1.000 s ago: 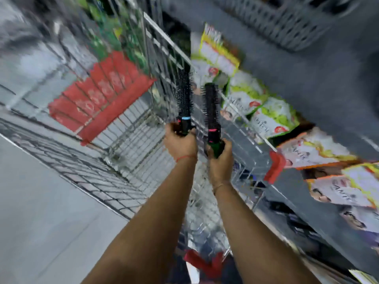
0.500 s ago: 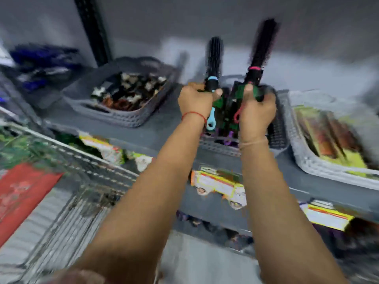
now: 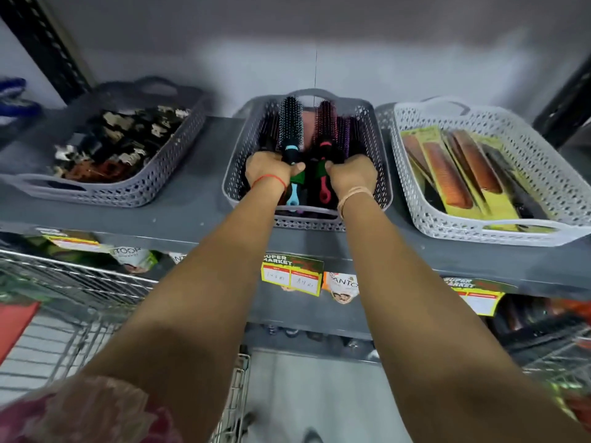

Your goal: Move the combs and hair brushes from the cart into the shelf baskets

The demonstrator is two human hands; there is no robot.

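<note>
**Two round brushes going down into the middle basket**

The landmark is the grey middle basket (image 3: 377,174) on the grey shelf (image 3: 198,193); everything else is placed from it. To its left, well apart, stands a darker basket of hair clips (image 3: 121,145). Just to its right, almost rim to rim, sits a white basket of packaged combs (image 3: 460,167). Below and to the left of it, under the shelf edge, the wire cart (image 3: 80,302) shows at the frame's lower corner; what remains in the cart cannot be seen.

Both forearms reach up into the middle basket. The left hand (image 3: 268,169) is curled tight around the handle of a round brush with a blue collar (image 3: 290,129); the right hand (image 3: 351,174) is closed the same way on a round brush with a pink collar (image 3: 325,129).

Each brush lies with its long axis running front to back of the basket: bristle head toward the far rim, handle end toward the near rim, under the wrists. They look low among the brushes already there, side by side and parallel, each on its own hand's side.

Judging from this, the placing step is nearly finished; letting go should need only the fingers to open and the hands to draw back toward the near rim, along the handles' axis.
</note>
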